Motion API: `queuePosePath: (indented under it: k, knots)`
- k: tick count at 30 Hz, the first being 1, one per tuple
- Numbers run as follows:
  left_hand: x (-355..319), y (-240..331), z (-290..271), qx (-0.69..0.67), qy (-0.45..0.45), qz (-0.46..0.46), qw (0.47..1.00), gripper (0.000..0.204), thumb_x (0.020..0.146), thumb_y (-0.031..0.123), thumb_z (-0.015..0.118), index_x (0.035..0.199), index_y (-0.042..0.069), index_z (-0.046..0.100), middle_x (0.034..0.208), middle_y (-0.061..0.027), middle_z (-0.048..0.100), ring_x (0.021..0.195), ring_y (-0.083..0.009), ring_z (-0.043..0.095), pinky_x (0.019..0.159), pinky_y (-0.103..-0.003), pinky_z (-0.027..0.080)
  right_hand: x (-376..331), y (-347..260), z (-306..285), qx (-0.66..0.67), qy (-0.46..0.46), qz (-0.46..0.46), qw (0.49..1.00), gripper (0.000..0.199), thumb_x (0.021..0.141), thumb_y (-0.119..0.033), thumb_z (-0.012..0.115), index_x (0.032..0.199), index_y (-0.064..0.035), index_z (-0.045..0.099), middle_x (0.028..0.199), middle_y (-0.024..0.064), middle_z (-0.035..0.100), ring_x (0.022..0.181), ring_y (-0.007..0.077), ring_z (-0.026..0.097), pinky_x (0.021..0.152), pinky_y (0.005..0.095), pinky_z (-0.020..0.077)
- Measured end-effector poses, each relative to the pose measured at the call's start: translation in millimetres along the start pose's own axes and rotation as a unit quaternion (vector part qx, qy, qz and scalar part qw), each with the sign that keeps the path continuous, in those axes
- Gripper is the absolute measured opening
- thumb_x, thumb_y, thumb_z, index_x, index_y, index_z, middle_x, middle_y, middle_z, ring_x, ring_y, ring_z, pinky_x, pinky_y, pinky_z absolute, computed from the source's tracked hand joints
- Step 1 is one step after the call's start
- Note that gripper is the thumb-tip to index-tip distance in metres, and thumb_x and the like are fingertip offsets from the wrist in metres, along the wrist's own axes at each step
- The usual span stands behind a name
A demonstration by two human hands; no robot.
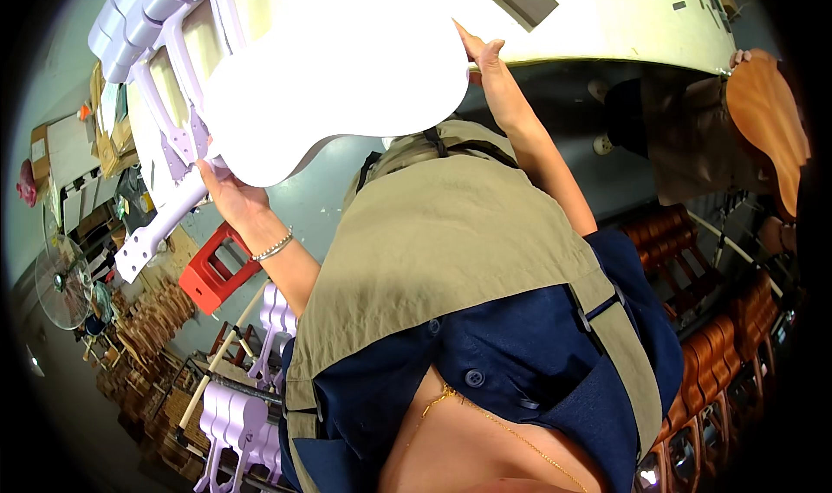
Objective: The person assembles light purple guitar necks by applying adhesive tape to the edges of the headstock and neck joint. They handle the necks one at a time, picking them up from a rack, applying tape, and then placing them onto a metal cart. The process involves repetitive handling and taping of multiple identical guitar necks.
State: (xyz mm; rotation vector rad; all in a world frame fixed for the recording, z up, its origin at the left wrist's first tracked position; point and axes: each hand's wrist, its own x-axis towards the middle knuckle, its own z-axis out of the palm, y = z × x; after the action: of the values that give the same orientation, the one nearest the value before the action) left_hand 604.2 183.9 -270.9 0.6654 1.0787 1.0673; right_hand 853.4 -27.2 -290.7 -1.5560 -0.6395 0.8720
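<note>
I hold a white guitar body with a pale lilac neck up in front of me. My left hand, a bracelet on its wrist, grips it where the neck meets the body. My right hand presses against the body's right edge, fingers stretched along it. Below the guitar, my olive apron and dark blue shirt fill the middle of the view.
Several lilac guitar bodies line the upper left, and more stand on a rack at lower left. A red stool and a fan are on the left. Brown guitar bodies fill the right; another person's hand holds one.
</note>
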Motion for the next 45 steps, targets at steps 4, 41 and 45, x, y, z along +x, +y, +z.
queuePosePath:
  k: [4, 41, 45]
  knots:
    - [5, -20, -14, -0.046, -0.031, -0.054, 0.997, 0.045, 0.092, 0.038, 0.041, 0.118, 0.001, 0.046, 0.117, -0.0125, 0.052, 0.110, -0.0232, 0.050, 0.094, -0.038, 0.043, 16, 31, -4, 0.024, 0.048, 0.013, 0.998, 0.085, 0.083, -0.071, 0.014, 0.134, -0.0083, 0.038, 0.100, 0.0048, 0.054, 0.080, 0.0139, 0.043, 0.072, 0.0271, 0.0383]
    - [-60, -74, 149, 0.341, -0.457, 0.301, 0.764, 0.029, 0.072, 0.010, 0.070, 0.101, 0.004, 0.065, 0.089, -0.0072, 0.058, 0.082, -0.0173, 0.056, 0.072, -0.027, 0.047, -13, -25, -10, -0.178, 0.054, -0.068, 0.980, 0.019, 0.087, -0.018, 0.050, 0.097, -0.0031, 0.057, 0.064, 0.0056, 0.058, 0.062, 0.0188, 0.054, 0.065, 0.0326, 0.0406]
    - [-54, -86, 133, 0.307, -0.441, 0.377, 0.754, 0.019, 0.063, 0.013, 0.074, 0.081, 0.010, 0.069, 0.080, -0.0020, 0.055, 0.074, -0.0168, 0.052, 0.062, -0.028, 0.043, -28, -32, 11, -0.283, 0.065, -0.104, 0.951, 0.018, 0.087, -0.018, 0.051, 0.098, -0.0041, 0.058, 0.063, 0.0031, 0.058, 0.062, 0.0199, 0.054, 0.067, 0.0336, 0.0378]
